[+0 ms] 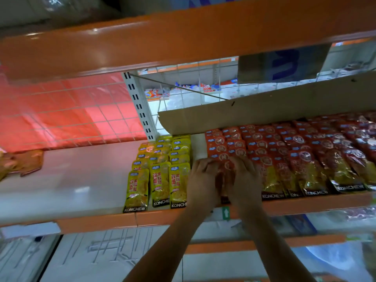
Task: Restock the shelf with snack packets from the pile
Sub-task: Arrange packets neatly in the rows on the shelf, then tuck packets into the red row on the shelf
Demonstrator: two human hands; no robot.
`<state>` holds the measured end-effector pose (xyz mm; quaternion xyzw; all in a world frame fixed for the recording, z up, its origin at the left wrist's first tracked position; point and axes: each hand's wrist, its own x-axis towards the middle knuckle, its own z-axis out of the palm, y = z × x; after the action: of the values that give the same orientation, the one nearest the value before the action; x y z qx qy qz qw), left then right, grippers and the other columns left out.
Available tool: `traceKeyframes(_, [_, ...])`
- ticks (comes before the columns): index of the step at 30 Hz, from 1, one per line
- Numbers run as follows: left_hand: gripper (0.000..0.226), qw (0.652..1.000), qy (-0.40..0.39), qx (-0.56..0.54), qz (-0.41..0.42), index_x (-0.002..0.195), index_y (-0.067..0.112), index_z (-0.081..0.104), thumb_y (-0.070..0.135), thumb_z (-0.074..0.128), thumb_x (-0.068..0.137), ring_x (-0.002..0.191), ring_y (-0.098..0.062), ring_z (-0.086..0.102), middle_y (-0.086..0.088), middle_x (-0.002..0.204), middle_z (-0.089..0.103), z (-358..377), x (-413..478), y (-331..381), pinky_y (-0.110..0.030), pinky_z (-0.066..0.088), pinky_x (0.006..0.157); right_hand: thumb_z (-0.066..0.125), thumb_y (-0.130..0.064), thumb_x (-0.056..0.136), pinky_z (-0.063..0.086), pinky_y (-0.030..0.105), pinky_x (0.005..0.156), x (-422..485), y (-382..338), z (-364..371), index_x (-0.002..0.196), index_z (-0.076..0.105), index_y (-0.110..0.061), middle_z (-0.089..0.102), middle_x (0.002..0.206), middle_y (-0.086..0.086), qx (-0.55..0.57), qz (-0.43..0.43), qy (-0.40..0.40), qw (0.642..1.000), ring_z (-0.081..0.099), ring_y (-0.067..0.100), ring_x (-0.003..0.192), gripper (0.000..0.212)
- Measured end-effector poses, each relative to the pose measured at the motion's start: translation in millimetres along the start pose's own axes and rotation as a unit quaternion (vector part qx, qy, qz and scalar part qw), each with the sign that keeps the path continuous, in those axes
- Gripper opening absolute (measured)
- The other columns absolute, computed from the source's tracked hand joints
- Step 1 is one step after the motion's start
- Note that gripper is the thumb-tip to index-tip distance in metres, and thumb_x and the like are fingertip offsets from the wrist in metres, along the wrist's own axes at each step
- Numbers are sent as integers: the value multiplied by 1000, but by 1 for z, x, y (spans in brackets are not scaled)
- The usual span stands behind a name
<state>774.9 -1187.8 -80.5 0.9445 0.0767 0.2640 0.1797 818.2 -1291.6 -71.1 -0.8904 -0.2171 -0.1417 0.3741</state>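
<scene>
- While both hands close round it, the red packet (224, 176) lies at the front of the shelf (81, 180), at the left end of the red rows, with its lower end by the orange lip (97, 223).
- The left hand (203, 180) has its fingers curled over the packet's left edge, and the right hand (246, 180) curls over its right side. Both are gripping it, and between them they cover most of it.
- To the right, the red packets (305, 151) run in overlapping rows out to the frame's edge, laid flat with their tops toward the back.
- Just left of the left hand, the yellow packets (160, 171) lie in three overlapping columns, the nearest one very close to that hand.
- At the back, a cardboard strip (264, 110) juts out above the far red rows and hides whatever lies behind them.
- Further left, the white shelf board runs to some brown packets (24, 161) at the frame edge, too blurred to read.
- Behind all this is wire mesh (71, 110) with red plastic glowing through it, and beside it a white slotted upright (138, 104).
- Across the top of the view runs the upper shelf (183, 37) with its orange front, and beyond the mesh a cardboard box (284, 66) shows blue print.
- Down on the orange lip, between the wrists, there is a green arrow sticker (225, 213).
</scene>
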Motion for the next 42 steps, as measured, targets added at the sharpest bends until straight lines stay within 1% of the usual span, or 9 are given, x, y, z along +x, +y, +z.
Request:
traceKeyframes(2, [34, 999, 6, 43, -8, 115, 18, 67, 16, 59, 83, 111, -27, 53, -2, 118, 62, -15, 0, -18, -34, 44, 95, 66, -7, 79, 41, 41, 95, 3, -19, 17, 114, 63, -2, 63, 116, 16, -29, -23, -6, 999, 56, 36, 108, 35])
traceKeyframes(5, [35, 996, 63, 30, -50, 109, 8, 70, 4, 70, 74, 101, -37, 59, -12, 108, 67, -42, -6, -50, -40, 50, 88, 65, -9, 78, 42, 42, 96, 4, -52, 41, 111, 65, -4, 64, 113, 16, -35, -63, -34, 997, 56, 37, 106, 33])
traceKeyframes(12, [40, 982, 64, 93, -149, 127, 17, 61, 21, 60, 87, 121, -32, 48, -6, 129, 59, -110, -29, -162, -41, 43, 94, 73, -10, 74, 44, 44, 98, -3, -153, 119, 107, 69, -2, 65, 114, 19, 8, -148, -64, 987, 59, 38, 108, 34])
traceKeyframes(20, [43, 957, 58, 169, -230, 134, 20, 53, 31, 56, 93, 127, -28, 44, -4, 136, 55, -189, -57, -312, -40, 42, 96, 59, -22, 90, 26, 35, 111, -12, -284, 234, 133, 53, -13, 47, 142, 8, 4, -183, -154, 971, 39, 27, 131, 44])
traceKeyframes(25, [49, 940, 36, 196, -276, 138, 15, 46, 34, 52, 94, 129, -28, 42, -6, 140, 49, -235, -74, -396, -39, 37, 100, 54, -27, 93, 29, 34, 109, -19, -352, 300, 137, 47, -16, 42, 146, 5, 6, -192, -199, 961, 36, 26, 133, 46])
traceKeyframes(30, [32, 911, 33, 229, -340, 119, 11, 51, 31, 49, 94, 116, -29, 46, -10, 121, 53, -280, -83, -470, -38, 40, 92, 52, -24, 91, 35, 35, 103, -19, -411, 364, 135, 48, -18, 43, 143, 6, -2, -209, -242, 948, 40, 27, 127, 45])
traceKeyframes(35, [39, 877, -17, 253, -407, 131, 8, 39, 20, 44, 95, 121, -31, 43, -14, 133, 44, -308, -89, -528, -36, 35, 100, 47, -24, 91, 36, 34, 99, -19, -450, 417, 143, 37, -25, 39, 145, 6, -48, -215, -285, 933, 41, 28, 125, 53])
traceKeyframes(38, [46, 875, -51, 261, -404, 140, 7, 31, 21, 39, 97, 128, -31, 37, -15, 144, 36, -314, -92, -554, -37, 30, 106, 43, -30, 96, 30, 37, 106, -18, -463, 436, 146, 30, -29, 29, 151, 11, -58, -200, -314, 926, 32, 31, 133, 52])
traceKeyframes(42, [45, 877, -50, 248, -408, 142, 9, 30, 22, 36, 99, 128, -33, 37, -13, 143, 39, -313, -92, -566, -39, 33, 101, 32, -45, 100, 12, 44, 117, -17, -472, 452, 147, 21, -41, 6, 159, 14, -73, -172, -368, 911, 8, 32, 145, 49])
